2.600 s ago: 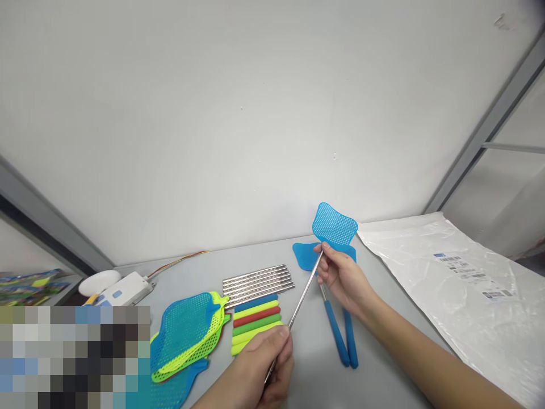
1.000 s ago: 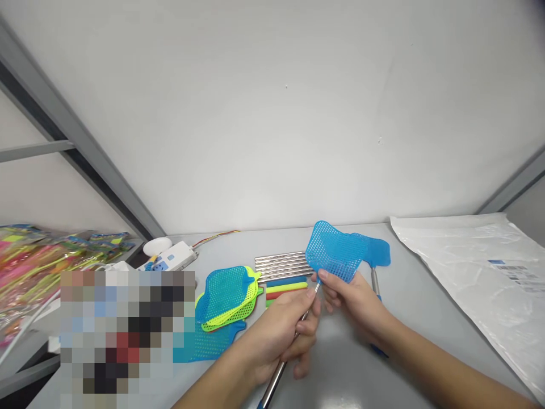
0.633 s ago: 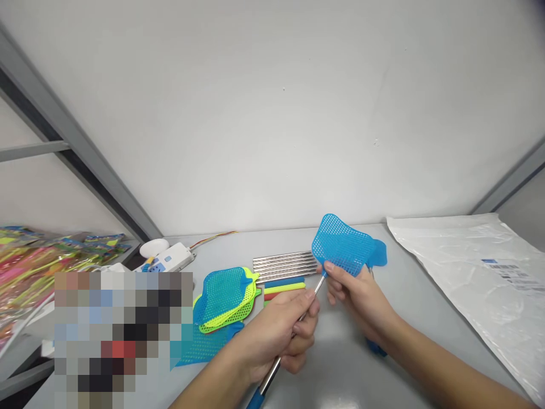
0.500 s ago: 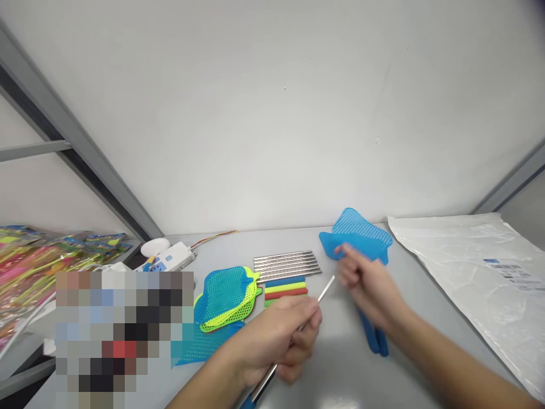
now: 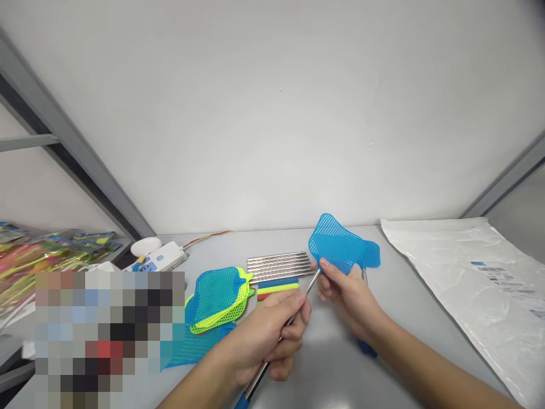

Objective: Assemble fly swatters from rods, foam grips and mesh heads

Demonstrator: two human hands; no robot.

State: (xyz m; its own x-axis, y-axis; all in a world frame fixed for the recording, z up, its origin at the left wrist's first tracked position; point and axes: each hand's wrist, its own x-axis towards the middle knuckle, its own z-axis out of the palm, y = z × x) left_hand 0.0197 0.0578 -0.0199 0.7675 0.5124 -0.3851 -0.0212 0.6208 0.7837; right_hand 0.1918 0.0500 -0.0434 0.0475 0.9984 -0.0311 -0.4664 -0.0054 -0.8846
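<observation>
My left hand (image 5: 276, 332) is wrapped around a thin metal rod (image 5: 258, 379) with a blue grip (image 5: 242, 402) at its lower end. A blue mesh fly swatter head (image 5: 332, 245) is pinched at its base by my right hand (image 5: 348, 292), and that base meets the rod's upper tip; whether the rod is inside it I cannot tell. Behind, another blue swatter (image 5: 372, 254) lies on the table, mostly covered. Left of my hands rest stacked blue and green swatter heads (image 5: 217, 291), a row of metal rods (image 5: 279, 266) and coloured handle tubes (image 5: 279, 289), partly hidden by my left hand.
A large white plastic mailer (image 5: 443, 284) covers the table's right side. At the back left are a power strip (image 5: 166, 258) and a white rounded object (image 5: 146, 246). Bagged colourful items (image 5: 46, 255) lie at far left. A blurred patch hides the left front.
My right hand has come left and down, bringing a blue swatter head from the pile to the rod's tip. My left hand still grips the rod. The view has shifted slightly.
</observation>
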